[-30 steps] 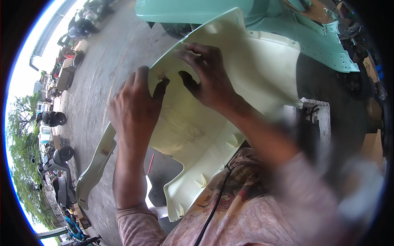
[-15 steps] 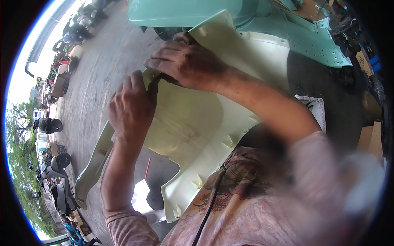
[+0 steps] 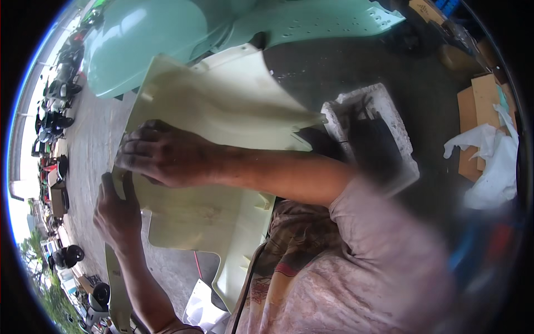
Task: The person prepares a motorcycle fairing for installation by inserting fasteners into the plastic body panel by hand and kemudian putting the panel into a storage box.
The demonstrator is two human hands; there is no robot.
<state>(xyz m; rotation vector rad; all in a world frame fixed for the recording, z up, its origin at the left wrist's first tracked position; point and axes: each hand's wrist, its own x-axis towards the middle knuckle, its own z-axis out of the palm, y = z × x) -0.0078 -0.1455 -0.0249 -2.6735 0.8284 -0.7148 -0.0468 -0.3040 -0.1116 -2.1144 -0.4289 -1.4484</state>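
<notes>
A large cream plastic scooter body panel [image 3: 183,214] lies tilted across my lap, showing its inner side with small tabs along the edge. My left hand [image 3: 118,214] pinches its left edge, thumb and fingers closed around the rim. Just above, my right hand [image 3: 164,155] is wrapped over the same edge with fingers bent; the fingertips are partly hidden. Below my left hand, a narrow cream strip [image 3: 115,284] runs down behind my left forearm. Whether it joins the panel is hidden by my hands.
Beyond the panel stands a mint-green scooter body [image 3: 150,39]. A worn white foam box [image 3: 397,139] with dark contents sits at the right, near cardboard [image 3: 470,125] and crumpled white wrapping [image 3: 489,161]. A red stick [image 3: 197,264] and white sheet [image 3: 204,306] lie low on the floor.
The view has swung to the right, bringing the foam box and cardboard into sight. Both hands keep their hold at the panel's left edge, with the right hand still above the left.
</notes>
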